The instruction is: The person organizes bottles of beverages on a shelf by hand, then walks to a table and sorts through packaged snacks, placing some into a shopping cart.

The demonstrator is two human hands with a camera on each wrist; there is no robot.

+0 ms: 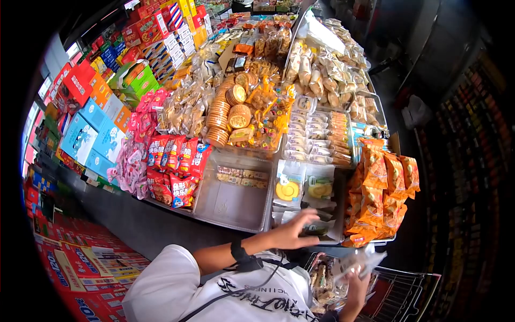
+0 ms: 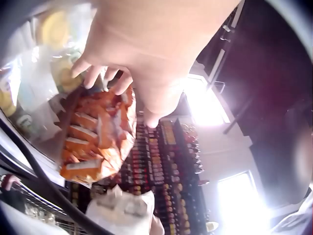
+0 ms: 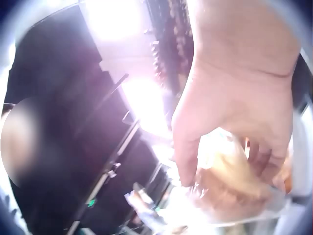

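My right hand (image 1: 355, 290) grips a clear plastic package (image 1: 360, 262) over the wire cart at the lower right. In the right wrist view, thumb and fingers curl round this package (image 3: 234, 198), which has something brown and pale yellow inside, blurred by glare. The left hand (image 1: 292, 232) is held with spread, relaxed fingers over the front of the display, holding nothing. Below and beyond it lie clear-and-white bags with yellow ring-shaped food (image 1: 289, 189). Orange snack bags (image 2: 98, 137) appear just past its fingers in the left wrist view.
A wire shopping cart (image 1: 410, 290) with packaged goods stands at the lower right. Left of the bags is a grey bin (image 1: 228, 201) with a few wrapped bars. Red snack bags (image 1: 173, 169) and stacked round crackers (image 1: 219, 110) lie farther left. Cartons (image 1: 94, 137) are piled at the left.
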